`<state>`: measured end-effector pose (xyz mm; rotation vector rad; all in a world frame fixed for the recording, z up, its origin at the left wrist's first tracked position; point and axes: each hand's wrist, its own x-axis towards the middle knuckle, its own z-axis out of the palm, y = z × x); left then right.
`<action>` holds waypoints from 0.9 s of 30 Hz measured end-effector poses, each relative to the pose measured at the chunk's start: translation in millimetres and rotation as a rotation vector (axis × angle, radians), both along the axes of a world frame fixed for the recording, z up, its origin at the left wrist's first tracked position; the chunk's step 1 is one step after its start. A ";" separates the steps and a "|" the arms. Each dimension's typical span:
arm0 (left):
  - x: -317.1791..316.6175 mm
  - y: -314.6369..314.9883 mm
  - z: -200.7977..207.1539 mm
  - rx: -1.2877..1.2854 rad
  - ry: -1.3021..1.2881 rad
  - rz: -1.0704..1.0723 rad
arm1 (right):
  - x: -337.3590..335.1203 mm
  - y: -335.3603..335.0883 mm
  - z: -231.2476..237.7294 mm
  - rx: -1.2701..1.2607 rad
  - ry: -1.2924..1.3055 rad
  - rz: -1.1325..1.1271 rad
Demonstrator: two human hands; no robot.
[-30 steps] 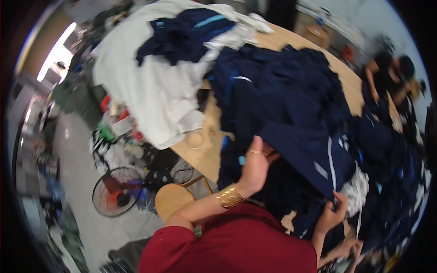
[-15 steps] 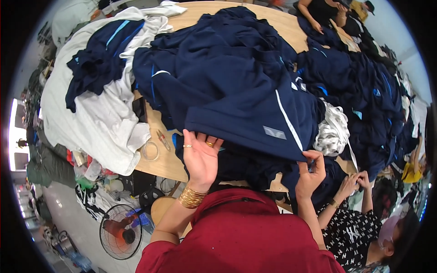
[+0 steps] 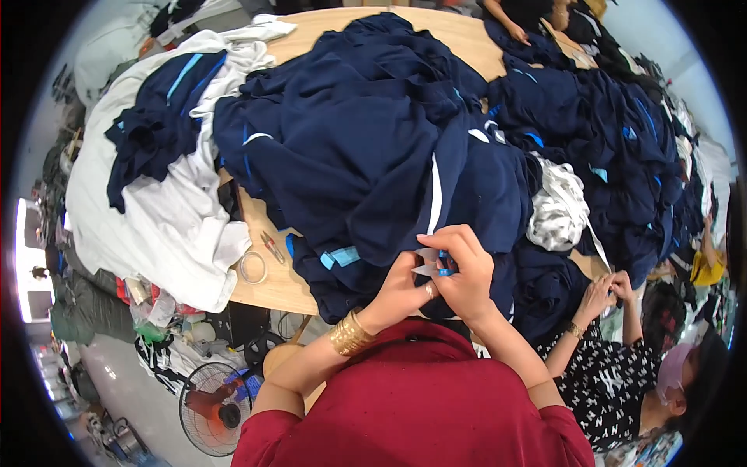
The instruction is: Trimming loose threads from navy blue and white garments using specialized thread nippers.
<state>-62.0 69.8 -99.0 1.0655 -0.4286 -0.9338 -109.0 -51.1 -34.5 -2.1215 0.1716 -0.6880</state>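
My left hand [image 3: 398,289] and my right hand [image 3: 464,274] meet in front of me at the near edge of the cloth pile. Both are closed, with fingertips almost touching. From my right fingers shows a small item with bright blue parts [image 3: 447,265] and pale, pointed flat pieces; its exact kind is unclear. My left thumb and fingers pinch beside those pale pieces, and what they grip is hidden. A navy garment [image 3: 342,171] lies heaped just beyond, its white stripe [image 3: 435,194] running down to my right fingertips. Light blue trim [image 3: 340,257] shows left of my hands.
Small snips [image 3: 273,247] and a clear ring [image 3: 253,267] lie on the wooden table [image 3: 268,289]. White cloth [image 3: 167,233] drapes at left. A bundle of white tape [image 3: 559,206] is at right, near a co-worker's hands [image 3: 607,296]. A fan [image 3: 216,409] stands lower left.
My left hand turned over from palm up and closed, moving right to meet my right hand, which came left. The garment's flat hem with its grey patch dropped from view.
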 end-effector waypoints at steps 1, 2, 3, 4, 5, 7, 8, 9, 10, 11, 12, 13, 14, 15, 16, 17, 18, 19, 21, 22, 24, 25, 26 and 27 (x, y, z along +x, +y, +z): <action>3.8 -0.1 3.6 -0.022 -0.038 0.098 | 7.2 2.2 5.8 -0.047 0.051 0.056; 7.7 -0.6 6.7 -0.044 -0.081 0.205 | 8.8 0.6 8.2 -0.056 0.043 0.103; 14.1 -0.9 5.3 -0.180 0.036 0.211 | 11.4 -3.9 4.0 -0.049 -0.012 0.128; 21.7 -5.9 5.9 -0.134 -0.055 0.294 | 11.9 -5.6 1.3 -0.038 -0.026 0.083; 29.8 -12.7 10.5 -0.094 -0.139 0.368 | 8.9 -8.2 4.8 0.012 0.008 0.008; 35.7 -16.7 15.3 -0.088 0.239 0.261 | -0.8 -20.3 -4.0 0.059 0.087 -0.126; 39.5 -20.3 18.6 0.007 0.220 0.263 | -2.6 -27.3 -16.3 0.236 0.136 -0.145; 34.8 -32.2 21.2 -0.109 0.328 0.331 | -4.3 -32.5 -29.4 0.406 0.137 -0.122; 36.4 -28.6 11.6 -0.181 0.410 0.179 | -6.0 -38.2 -47.0 0.581 0.220 -0.164; 34.3 -33.4 12.8 -0.262 0.418 0.158 | -6.0 -31.2 -50.4 0.692 0.280 -0.177; 32.3 -37.8 8.8 -0.206 0.357 0.199 | -6.7 -25.3 -60.4 0.746 0.195 -0.155; 28.6 -39.6 13.7 -0.264 0.341 0.215 | -7.9 -16.8 -56.7 0.711 0.143 -0.114; 29.5 -39.9 17.4 -0.249 0.365 0.253 | -4.5 -5.8 -56.1 0.730 0.080 -0.127; 29.5 -41.7 24.4 -0.254 0.355 0.268 | -4.7 -0.9 -56.9 0.749 0.017 -0.154; 30.0 -43.1 31.6 -0.307 0.428 0.301 | -4.4 -3.2 -63.6 0.827 -0.014 -0.048; 30.7 -43.8 36.0 -0.359 0.502 0.330 | -1.7 -0.2 -68.3 0.878 -0.019 -0.005; 35.4 -45.6 34.9 -0.377 0.471 0.320 | 0.6 3.4 -69.7 0.924 -0.027 0.029; 39.0 -46.0 32.9 -0.383 0.486 0.309 | 3.5 4.7 -68.7 0.971 -0.037 0.035; 44.7 -46.3 35.7 -0.454 0.514 0.332 | 9.4 1.3 -62.1 0.902 -0.009 0.010; 47.3 -44.8 39.8 -0.528 0.521 0.321 | 12.4 0.2 -58.2 0.836 0.023 -0.015; 50.3 -37.5 50.0 -0.576 0.519 0.283 | 12.0 -6.1 -61.2 0.638 0.019 -0.128; 53.2 -34.9 51.4 -0.559 0.506 0.307 | 13.0 -15.3 -65.4 0.518 0.017 -0.139; 55.1 -33.9 51.8 -0.541 0.497 0.327 | 10.4 -26.2 -66.1 0.361 -0.007 -0.167; 63.7 -35.3 38.4 -0.575 0.491 0.276 | 5.9 -28.7 -57.6 0.266 -0.070 -0.184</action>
